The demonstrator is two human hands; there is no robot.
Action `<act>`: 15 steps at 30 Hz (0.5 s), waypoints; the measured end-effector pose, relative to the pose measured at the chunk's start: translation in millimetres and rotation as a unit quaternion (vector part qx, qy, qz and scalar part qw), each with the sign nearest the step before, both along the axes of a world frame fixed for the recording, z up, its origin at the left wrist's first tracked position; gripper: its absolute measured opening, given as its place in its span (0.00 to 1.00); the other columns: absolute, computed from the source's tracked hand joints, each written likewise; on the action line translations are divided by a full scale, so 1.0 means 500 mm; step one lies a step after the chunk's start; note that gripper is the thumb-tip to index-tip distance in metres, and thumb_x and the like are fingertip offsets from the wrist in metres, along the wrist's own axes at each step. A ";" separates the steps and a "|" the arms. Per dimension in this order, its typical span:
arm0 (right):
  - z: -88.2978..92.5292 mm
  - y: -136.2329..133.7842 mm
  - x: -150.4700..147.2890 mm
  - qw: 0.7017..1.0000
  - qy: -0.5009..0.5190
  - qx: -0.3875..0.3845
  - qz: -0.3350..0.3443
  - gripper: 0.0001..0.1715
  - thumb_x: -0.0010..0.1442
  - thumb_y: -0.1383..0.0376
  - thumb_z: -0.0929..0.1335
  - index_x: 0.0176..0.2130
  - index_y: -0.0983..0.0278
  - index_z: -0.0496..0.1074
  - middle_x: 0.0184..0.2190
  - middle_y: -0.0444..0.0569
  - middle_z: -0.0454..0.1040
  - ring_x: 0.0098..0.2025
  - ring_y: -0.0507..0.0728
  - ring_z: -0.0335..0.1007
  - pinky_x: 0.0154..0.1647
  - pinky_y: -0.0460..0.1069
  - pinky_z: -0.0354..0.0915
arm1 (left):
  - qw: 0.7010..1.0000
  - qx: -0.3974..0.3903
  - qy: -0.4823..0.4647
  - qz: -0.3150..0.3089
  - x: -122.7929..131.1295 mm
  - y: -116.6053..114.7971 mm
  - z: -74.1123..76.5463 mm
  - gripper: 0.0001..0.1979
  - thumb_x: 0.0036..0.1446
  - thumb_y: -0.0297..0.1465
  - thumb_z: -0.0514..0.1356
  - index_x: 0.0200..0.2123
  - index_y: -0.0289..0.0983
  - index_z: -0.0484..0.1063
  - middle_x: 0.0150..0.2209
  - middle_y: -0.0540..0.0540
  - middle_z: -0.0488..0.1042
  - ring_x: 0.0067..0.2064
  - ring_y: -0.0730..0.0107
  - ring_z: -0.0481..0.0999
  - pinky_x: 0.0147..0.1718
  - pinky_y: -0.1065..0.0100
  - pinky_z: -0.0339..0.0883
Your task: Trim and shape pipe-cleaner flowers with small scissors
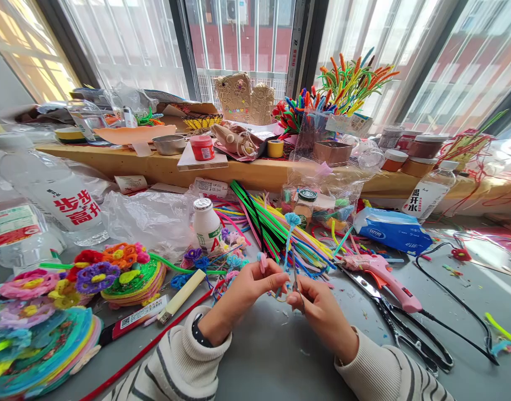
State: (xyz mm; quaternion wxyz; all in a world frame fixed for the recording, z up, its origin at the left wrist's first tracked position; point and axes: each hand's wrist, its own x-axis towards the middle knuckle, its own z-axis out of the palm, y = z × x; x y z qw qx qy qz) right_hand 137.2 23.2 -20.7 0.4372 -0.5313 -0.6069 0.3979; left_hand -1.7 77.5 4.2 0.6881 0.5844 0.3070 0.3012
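My left hand pinches a light blue pipe-cleaner flower by its fuzzy stem, the bloom standing above my fingertips. A small pink fuzzy piece sits at the same fingers. Close beside it, my right hand is closed round a small pair of metal scissors, blades pointing up next to the blue stem. Whether the blades touch the stem I cannot tell. Behind both hands lies a bundle of colourful pipe cleaners. Small finished fuzzy flowers lie just left of it.
To the right are a pink glue gun with a black cord and large black-handled scissors. At left lie stacked felt discs with flowers, a utility knife and a red rod. A white bottle stands behind; a cluttered wooden ledge runs along the windows.
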 end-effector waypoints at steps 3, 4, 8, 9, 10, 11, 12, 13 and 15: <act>0.008 -0.003 -0.002 0.998 0.026 0.005 0.057 0.30 0.47 0.40 0.55 0.21 0.65 0.56 0.19 0.42 0.53 0.22 0.49 0.47 0.21 0.44 0.48 | 1.000 -0.001 -0.017 0.013 -0.002 0.001 -0.002 0.09 0.46 0.34 0.57 0.21 0.34 0.64 0.20 0.52 0.65 0.25 0.76 0.63 0.29 0.71 0.56; 0.010 -0.004 -0.004 0.997 0.028 0.007 0.076 0.31 0.47 0.40 0.54 0.22 0.65 0.57 0.20 0.42 0.53 0.22 0.49 0.46 0.21 0.44 0.48 | 1.000 -0.004 -0.023 0.012 -0.002 0.000 -0.002 0.09 0.47 0.33 0.57 0.21 0.34 0.65 0.20 0.52 0.66 0.25 0.76 0.63 0.29 0.71 0.56; 0.015 -0.007 -0.006 0.994 0.013 0.010 0.111 0.31 0.47 0.40 0.53 0.23 0.64 0.58 0.21 0.42 0.53 0.23 0.50 0.47 0.23 0.45 0.49 | 0.998 -0.027 -0.047 -0.025 -0.001 -0.004 0.002 0.09 0.49 0.33 0.55 0.21 0.34 0.66 0.19 0.51 0.67 0.25 0.75 0.64 0.30 0.71 0.57; 0.016 -0.007 -0.006 0.994 0.014 0.011 0.112 0.31 0.47 0.40 0.54 0.24 0.64 0.58 0.21 0.43 0.54 0.23 0.51 0.48 0.23 0.45 0.49 | 0.998 -0.030 -0.049 -0.037 0.000 -0.005 0.003 0.10 0.49 0.33 0.55 0.21 0.34 0.66 0.19 0.51 0.67 0.24 0.75 0.64 0.29 0.71 0.57; 0.017 -0.007 -0.006 0.993 0.018 0.011 0.112 0.31 0.47 0.40 0.54 0.24 0.64 0.58 0.21 0.43 0.55 0.23 0.51 0.48 0.23 0.45 0.49 | 0.997 -0.030 -0.048 -0.045 0.000 -0.006 0.005 0.10 0.49 0.33 0.55 0.20 0.34 0.66 0.18 0.51 0.67 0.24 0.75 0.65 0.29 0.71 0.57; 0.018 -0.008 -0.005 0.993 0.022 0.013 0.111 0.31 0.47 0.40 0.54 0.24 0.64 0.58 0.21 0.43 0.55 0.23 0.51 0.48 0.23 0.45 0.49 | 0.997 -0.028 -0.044 -0.049 0.001 -0.006 0.007 0.10 0.49 0.33 0.55 0.20 0.34 0.66 0.18 0.51 0.67 0.24 0.75 0.65 0.29 0.72 0.56; 0.019 -0.008 -0.005 0.993 0.025 0.014 0.111 0.31 0.47 0.39 0.54 0.25 0.64 0.58 0.21 0.43 0.55 0.23 0.51 0.49 0.23 0.45 0.50 | 0.998 -0.026 -0.040 -0.051 0.001 -0.007 0.008 0.10 0.48 0.33 0.56 0.20 0.34 0.66 0.18 0.52 0.67 0.24 0.76 0.64 0.28 0.72 0.56; 0.019 -0.008 -0.005 0.994 0.026 0.015 0.109 0.31 0.46 0.39 0.55 0.24 0.64 0.59 0.21 0.43 0.56 0.23 0.51 0.49 0.22 0.45 0.50 | 0.998 -0.026 -0.034 -0.050 0.001 -0.007 0.009 0.10 0.48 0.33 0.56 0.20 0.34 0.66 0.18 0.52 0.67 0.24 0.76 0.64 0.28 0.72 0.56; 0.017 -0.008 -0.005 0.994 0.027 0.015 0.102 0.30 0.46 0.40 0.56 0.24 0.64 0.59 0.20 0.43 0.56 0.23 0.51 0.49 0.22 0.45 0.50 | 0.998 -0.029 -0.027 -0.049 0.001 -0.006 0.009 0.10 0.47 0.34 0.57 0.20 0.34 0.66 0.19 0.52 0.66 0.24 0.76 0.64 0.28 0.72 0.56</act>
